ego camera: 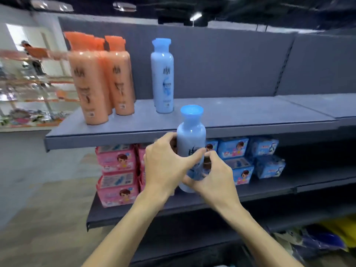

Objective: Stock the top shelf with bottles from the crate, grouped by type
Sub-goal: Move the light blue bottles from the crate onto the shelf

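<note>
Head view, held bottle: a pale blue bottle [191, 149] with a flared blue cap sits upright just below centre, in front of the top shelf [250, 120] edge and not yet resting on it.
Left hand: the left hand [165, 166] wraps the bottle's 9 o'clock side, thumb lying across the label, fingers curled behind.
Right hand: the right hand [213, 176] clasps the lower body from 4 o'clock, fingers curled under the base.
Why two hands: probably to keep the tall, smooth bottle upright and label-forward while it is lifted over the shelf lip.
Shelf at 11 o'clock: one matching shelved blue bottle [162, 78] stands alone; the held one likely belongs right beside it, at its 3 o'clock.
Shelf at 10 o'clock: a cluster of orange bottles [100, 78] stands together, apart from the blue, so grouping by type is under way.
Look: opaque light-blue body, dark lettering, blue graphic; blurred print unreadable.
Crate: not in view.
</note>
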